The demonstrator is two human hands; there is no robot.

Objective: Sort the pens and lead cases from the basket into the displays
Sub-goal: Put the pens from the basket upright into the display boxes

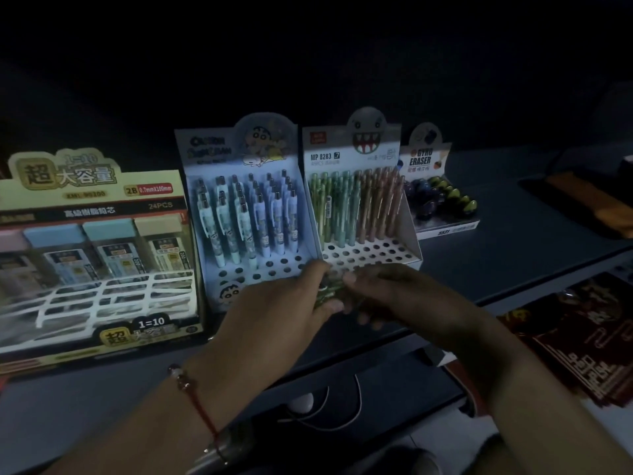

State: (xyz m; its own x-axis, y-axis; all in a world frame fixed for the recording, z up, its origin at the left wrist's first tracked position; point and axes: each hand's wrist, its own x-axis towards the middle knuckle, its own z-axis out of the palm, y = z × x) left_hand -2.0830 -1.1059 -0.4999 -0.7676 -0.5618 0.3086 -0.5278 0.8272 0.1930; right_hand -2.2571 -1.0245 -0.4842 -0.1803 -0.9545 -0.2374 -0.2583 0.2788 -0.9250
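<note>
Both hands, left hand (274, 313) and right hand (387, 296), hold a bunch of pens (325, 293) together. The room is dark, so a pen could slip and fall.

Dim room, black beyond the hands. Dark grey flat tabletop (496, 255) under & behind them; red patterned paper stack (582, 341) to their right.

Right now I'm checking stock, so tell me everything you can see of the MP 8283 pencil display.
The MP 8283 display is a white cardboard stand with a toothy cartoon face on its header. It stands upright on the dark shelf, between the cartoon pen display and the eraser box. Green and pink pencils fill its back rows; the front holes are empty. Both hands hover just before it.
</note>
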